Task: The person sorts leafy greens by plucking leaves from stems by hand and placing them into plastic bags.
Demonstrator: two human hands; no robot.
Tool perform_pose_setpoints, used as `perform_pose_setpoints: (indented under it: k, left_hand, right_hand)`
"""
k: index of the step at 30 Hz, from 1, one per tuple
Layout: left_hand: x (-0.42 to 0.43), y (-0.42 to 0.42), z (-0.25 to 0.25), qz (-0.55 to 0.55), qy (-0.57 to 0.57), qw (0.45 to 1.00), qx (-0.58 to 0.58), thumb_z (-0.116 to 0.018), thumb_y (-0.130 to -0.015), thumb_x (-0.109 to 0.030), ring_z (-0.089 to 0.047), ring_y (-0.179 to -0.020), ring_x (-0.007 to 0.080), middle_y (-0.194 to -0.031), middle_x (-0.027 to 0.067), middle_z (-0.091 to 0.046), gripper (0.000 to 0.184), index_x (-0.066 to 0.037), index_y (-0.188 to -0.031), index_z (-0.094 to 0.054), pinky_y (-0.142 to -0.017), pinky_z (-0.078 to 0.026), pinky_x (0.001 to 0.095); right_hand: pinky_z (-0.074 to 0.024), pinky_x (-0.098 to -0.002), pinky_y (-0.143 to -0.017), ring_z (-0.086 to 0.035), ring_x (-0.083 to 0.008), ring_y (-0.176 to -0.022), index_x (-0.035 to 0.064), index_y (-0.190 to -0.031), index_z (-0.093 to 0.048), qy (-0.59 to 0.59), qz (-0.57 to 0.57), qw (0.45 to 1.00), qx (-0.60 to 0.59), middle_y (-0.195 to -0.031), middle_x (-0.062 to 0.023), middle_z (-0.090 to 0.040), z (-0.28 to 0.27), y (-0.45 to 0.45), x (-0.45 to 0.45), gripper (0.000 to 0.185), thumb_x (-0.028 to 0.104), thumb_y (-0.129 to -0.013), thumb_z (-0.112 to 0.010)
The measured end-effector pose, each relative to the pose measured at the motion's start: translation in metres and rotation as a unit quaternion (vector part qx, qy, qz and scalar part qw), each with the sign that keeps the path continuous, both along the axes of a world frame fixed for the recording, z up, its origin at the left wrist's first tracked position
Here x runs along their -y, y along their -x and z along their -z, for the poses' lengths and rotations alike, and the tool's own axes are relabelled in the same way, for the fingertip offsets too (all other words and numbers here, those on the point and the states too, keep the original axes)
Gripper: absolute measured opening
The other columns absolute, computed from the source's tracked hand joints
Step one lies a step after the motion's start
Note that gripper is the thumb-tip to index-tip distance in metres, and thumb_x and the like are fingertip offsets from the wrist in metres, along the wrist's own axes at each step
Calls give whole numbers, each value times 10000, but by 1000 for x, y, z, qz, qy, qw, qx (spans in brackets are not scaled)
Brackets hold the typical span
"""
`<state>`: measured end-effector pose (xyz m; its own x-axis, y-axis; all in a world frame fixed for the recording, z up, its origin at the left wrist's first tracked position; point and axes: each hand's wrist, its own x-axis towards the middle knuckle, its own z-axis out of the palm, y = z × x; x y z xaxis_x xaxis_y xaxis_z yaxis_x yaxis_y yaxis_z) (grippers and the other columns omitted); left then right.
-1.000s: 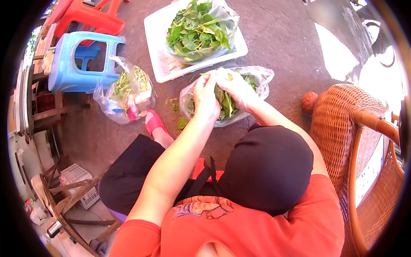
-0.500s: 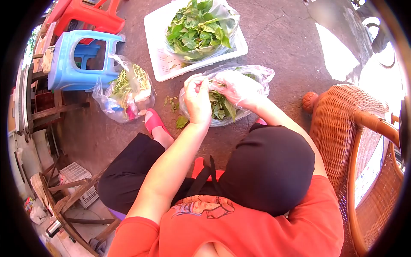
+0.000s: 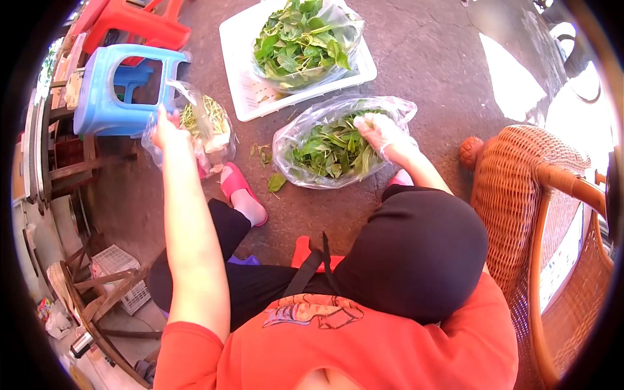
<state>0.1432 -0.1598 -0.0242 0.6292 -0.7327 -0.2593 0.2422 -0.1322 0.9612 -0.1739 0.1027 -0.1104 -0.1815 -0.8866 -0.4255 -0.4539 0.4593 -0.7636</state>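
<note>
Between my feet and the white tray lies an open clear bag of green leaves [image 3: 328,151]. My right hand [image 3: 382,134], in a thin clear glove, is at the right side of that bag, its fingers bent together on the leaves; what they hold is too small to make out. My left hand [image 3: 168,130] is bare and over the left edge of a smaller bag of stems [image 3: 207,125], near the blue stool. Its fingers are blurred, and whether they hold anything cannot be seen.
A white tray [image 3: 240,88] holds another bag of leaves [image 3: 302,49]. Blue [image 3: 97,97] and red stools [image 3: 140,27] stand at the upper left. A wicker chair [image 3: 513,188] is on the right. Loose leaves [image 3: 276,182] lie near my feet.
My left hand has moved left from the leaf bag to the bag of stems. My right hand has shifted right, uncovering more of the leaves. The hands are now far apart.
</note>
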Motion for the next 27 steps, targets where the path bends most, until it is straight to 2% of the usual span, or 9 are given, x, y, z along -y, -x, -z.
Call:
perform_pose_setpoints:
  k: [3,7,9,14,16,20,21,25,27]
  left_hand:
    - [-19,8,28,49,65,977,197,-644,-768,-39,-539,-673,140,-876,82,-547,183,11,-915,-546,-522,-452,243]
    - [-137,115,47,404,70,866,287,-608,-782,-53,-541,-715,150,-756,29,-577,52,-47,-833,-602,-670,-454,293]
    - [-178,140,77,552,226,718,359,-623,-769,-63,-589,-741,248,-770,101,-586,54,-58,-822,-614,-688,-475,331]
    - [-204,131,146,662,89,487,563,-582,-754,-43,-447,-1141,284,-1146,117,-510,468,-114,-1208,-488,-949,-359,408]
    - [-186,127,121,724,-53,380,573,-620,-738,-102,-476,-1106,232,-1039,82,-598,209,-82,-946,-629,-917,-351,446]
    - [-169,113,127,677,-20,667,310,-628,-765,-145,-586,-790,185,-828,65,-638,95,-55,-794,-628,-706,-444,330]
    - [-168,115,116,677,-65,677,281,-588,-818,-107,-580,-777,96,-814,25,-638,95,-19,-849,-609,-723,-453,253]
    - [-168,122,121,705,-119,689,119,-618,-796,-111,-598,-823,117,-889,58,-657,141,-9,-893,-626,-786,-461,258]
    - [-178,129,109,808,-129,550,166,-648,-772,-130,-604,-857,141,-931,70,-658,209,-11,-944,-639,-818,-455,268]
  right_hand:
    - [-427,-382,-787,-565,-301,-893,4,-956,-566,53,138,988,36,-990,-183,-598,13,7,2,432,413,-892,-442]
    - [-428,-331,-753,-522,-193,-832,71,-938,-546,85,299,911,273,-909,-69,-554,16,13,-2,298,359,-868,-514]
    - [-431,-293,-746,-499,-120,-815,125,-993,-543,42,398,830,389,-895,-12,-536,-1,12,-2,226,285,-841,-592]
    - [-436,-347,-812,-514,-155,-909,113,-1107,-529,86,437,769,459,-985,-10,-549,18,10,-17,335,215,-807,-636]
    - [-431,-365,-841,-518,-174,-955,109,-1125,-519,78,426,774,462,-1030,-23,-553,22,10,-20,359,216,-804,-637]
    - [-429,-384,-860,-518,-188,-989,101,-1134,-507,65,421,789,443,-1071,-40,-551,8,10,-20,388,210,-789,-648]
    - [-433,-375,-836,-516,-183,-957,88,-1106,-514,78,417,782,456,-1037,-40,-553,13,9,-19,354,188,-791,-641]
    - [-434,-334,-785,-511,-161,-869,60,-1018,-539,111,391,787,464,-940,-30,-556,21,7,-15,247,138,-796,-617]
    - [-425,-301,-781,-505,-147,-835,61,-978,-551,124,368,810,438,-892,-16,-546,12,5,-14,188,125,-807,-594]
